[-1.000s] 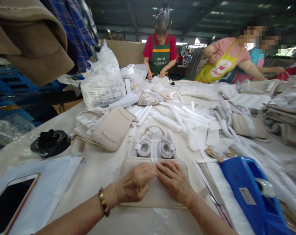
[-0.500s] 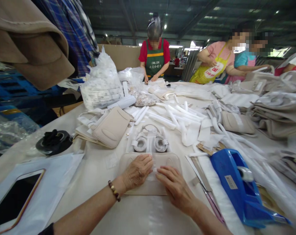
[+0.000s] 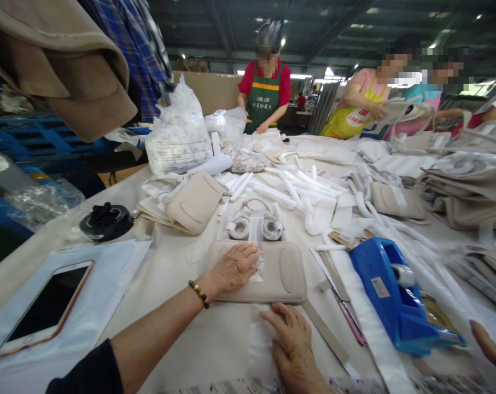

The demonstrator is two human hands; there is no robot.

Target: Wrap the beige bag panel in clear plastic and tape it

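Note:
A beige bag (image 3: 268, 290) lies flat on the table before me, with an oval raised shape on its right half. My left hand (image 3: 236, 266) rests flat on the bag's middle, fingers over a thin white strip. Two wrapped strap coils (image 3: 240, 228) sit just beyond the bag's far edge. Nearer to me, a translucent white strip (image 3: 258, 334) extends from the bag's near edge. My right hand (image 3: 295, 342) is beside that strip, fingers bent and apart, fingertips at its right edge; no grip on it shows.
At right stand a blue tape dispenser (image 3: 389, 298) and pink-handled scissors (image 3: 350, 317). A phone (image 3: 46, 306) lies at left, near a black round object (image 3: 106, 220). White tubes (image 3: 289, 189) and another beige bag (image 3: 196, 202) lie beyond. Another person's hand (image 3: 489, 345) enters at right.
My right hand has left the bag and moved down towards me to the white strip. My left hand stays on the bag. Another hand has appeared at the right edge.

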